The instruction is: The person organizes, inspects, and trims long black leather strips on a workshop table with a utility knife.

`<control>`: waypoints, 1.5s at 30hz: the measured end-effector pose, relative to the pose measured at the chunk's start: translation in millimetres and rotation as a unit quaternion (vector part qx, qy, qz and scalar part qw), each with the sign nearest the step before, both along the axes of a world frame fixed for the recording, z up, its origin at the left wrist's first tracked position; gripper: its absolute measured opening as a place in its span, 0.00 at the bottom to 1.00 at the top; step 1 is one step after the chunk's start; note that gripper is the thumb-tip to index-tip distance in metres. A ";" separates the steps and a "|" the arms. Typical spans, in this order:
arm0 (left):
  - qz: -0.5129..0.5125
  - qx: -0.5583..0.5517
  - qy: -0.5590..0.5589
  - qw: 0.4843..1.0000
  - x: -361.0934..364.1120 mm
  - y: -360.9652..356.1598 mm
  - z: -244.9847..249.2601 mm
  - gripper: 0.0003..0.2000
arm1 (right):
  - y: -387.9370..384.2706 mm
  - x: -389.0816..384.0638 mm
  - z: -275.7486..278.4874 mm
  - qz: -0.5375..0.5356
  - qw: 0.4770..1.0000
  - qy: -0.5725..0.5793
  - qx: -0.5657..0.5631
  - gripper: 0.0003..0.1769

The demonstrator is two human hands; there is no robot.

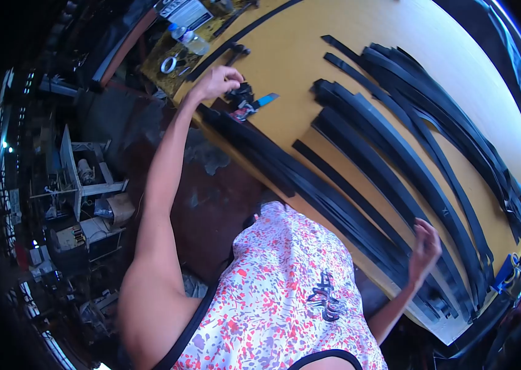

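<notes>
My left hand [216, 82] is over the left edge of the yellow table [290, 68], its fingers loosely bent and nothing visible in them. Just beside its fingertips lies a dark bundle [241, 95], with a flat teal piece [266, 100] sticking out to the right. A hammer-like tool [238, 53] rests a little farther back. On the other side, my right hand [425, 250] hovers over long black strips [368, 154], fingers slightly curled and apart. These strips lie side by side across the table, some of them overlapping.
More black strips [457, 142] are piled toward the right. A plastic bottle [196, 43] and a white ring [168, 65] sit at the back left corner. A wooden frame [91, 169] and boxes [88, 233] stand on the left. Blue-handled scissors [509, 274] hang near the right edge.
</notes>
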State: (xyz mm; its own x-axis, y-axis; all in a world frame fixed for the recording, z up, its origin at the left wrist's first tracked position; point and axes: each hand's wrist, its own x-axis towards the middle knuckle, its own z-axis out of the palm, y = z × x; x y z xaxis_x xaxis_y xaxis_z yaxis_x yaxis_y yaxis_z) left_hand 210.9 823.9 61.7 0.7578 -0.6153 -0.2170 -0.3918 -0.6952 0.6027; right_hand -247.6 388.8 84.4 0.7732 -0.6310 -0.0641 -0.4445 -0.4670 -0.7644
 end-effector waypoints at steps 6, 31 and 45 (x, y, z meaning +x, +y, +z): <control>0.075 0.028 0.048 0.996 -26.9 79.5 -42.0 0.16 | 160.9 128.7 -50.1 0.242 0.966 -0.070 0.061 0.06; 0.061 -0.052 0.193 0.978 -31.2 87.8 -133.6 0.11 | 352.0 281.1 -130.4 0.339 0.923 0.039 -0.176 0.22; 0.067 -0.115 0.158 0.979 -36.2 72.0 -147.1 0.21 | 336.3 277.3 -140.5 0.317 0.930 0.038 -0.183 0.21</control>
State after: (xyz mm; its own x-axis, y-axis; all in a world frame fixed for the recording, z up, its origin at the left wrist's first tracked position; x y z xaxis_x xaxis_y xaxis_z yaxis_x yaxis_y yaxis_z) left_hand 174.7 895.9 -85.4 0.7524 -0.5752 -0.3208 -0.0760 -0.5597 0.8252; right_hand 29.7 725.2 -56.1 0.9992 -0.0400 -0.0050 -0.0374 -0.8767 -0.4795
